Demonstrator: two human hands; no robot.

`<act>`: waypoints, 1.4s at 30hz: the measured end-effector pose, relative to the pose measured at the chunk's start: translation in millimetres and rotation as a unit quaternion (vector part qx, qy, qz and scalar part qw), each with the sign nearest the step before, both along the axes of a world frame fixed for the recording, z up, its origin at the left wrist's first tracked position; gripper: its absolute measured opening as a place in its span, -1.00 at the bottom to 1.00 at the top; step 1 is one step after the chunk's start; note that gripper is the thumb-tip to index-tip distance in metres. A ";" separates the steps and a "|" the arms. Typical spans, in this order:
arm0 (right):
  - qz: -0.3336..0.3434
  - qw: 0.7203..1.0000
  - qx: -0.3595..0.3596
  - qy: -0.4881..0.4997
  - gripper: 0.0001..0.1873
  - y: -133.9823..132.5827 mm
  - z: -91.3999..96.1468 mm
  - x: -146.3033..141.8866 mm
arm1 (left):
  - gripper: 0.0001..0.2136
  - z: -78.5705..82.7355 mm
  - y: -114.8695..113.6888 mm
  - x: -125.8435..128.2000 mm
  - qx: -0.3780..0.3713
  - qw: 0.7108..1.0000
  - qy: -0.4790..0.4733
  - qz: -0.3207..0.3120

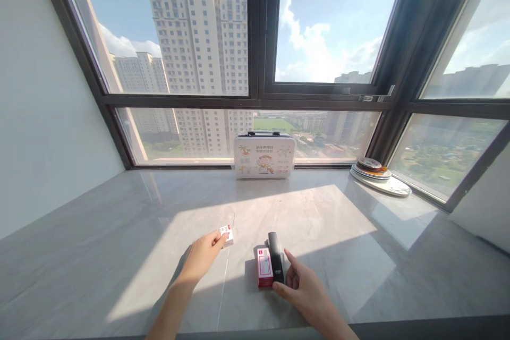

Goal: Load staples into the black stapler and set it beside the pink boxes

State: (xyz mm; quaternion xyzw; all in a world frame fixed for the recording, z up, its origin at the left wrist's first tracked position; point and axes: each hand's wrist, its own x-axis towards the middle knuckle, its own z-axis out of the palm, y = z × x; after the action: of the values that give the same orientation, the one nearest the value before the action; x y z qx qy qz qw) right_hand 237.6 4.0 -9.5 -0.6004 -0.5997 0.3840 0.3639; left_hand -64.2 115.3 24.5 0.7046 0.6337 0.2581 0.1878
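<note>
My left hand [206,255] grips a small white box with red print [226,234] between thumb and fingers, at or just above the sill. To its right, a black stapler [275,257] lies lengthwise, pointing away from me. Against the stapler's left side is a pink-and-white box [264,268]. My right hand [300,284] is beside the stapler's right side, thumb and index finger apart and the other fingers curled. Its thumb tip is at the stapler's near end; whether it touches I cannot tell. Nothing shows in this hand.
A white case with cartoon print and a black handle [264,156] stands upright against the window. Several round plates or lids [380,183] are stacked in the right corner. The grey marble sill [167,255] has a front edge close to me. Dark window frames [319,103] border it.
</note>
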 end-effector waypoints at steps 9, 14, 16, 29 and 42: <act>0.014 0.994 -0.004 -0.109 -0.15 2.2 19.8 -11.6 | -0.48 -0.5 -2.3 76.2 -0.083 0.984 -0.038 -0.156; 0.028 0.991 0.022 -0.125 -0.43 3.4 31.8 -18.0 | -0.51 -0.5 1.7 72.9 -0.159 0.960 -0.064 -0.220; 0.032 0.991 0.013 -0.129 -0.48 5.2 34.2 -19.1 | -0.53 0.7 7.9 70.1 -0.192 0.948 -0.069 -0.245; 0.076 0.991 0.019 -0.110 -0.62 29.7 37.1 25.4 | -0.52 2.2 42.6 106.8 -0.269 0.908 -0.074 -0.311; -0.014 0.996 -0.031 -0.088 -0.53 21.5 63.7 150.7 | -0.67 -9.5 62.5 273.8 -0.368 0.866 -0.086 -0.327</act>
State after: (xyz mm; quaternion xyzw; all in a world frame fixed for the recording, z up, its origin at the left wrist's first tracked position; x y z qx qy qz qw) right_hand 388.4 25.5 54.1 -0.6511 -0.6086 0.3430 0.2968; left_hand 209.6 177.8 15.0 0.7263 0.3970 -0.0104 0.5611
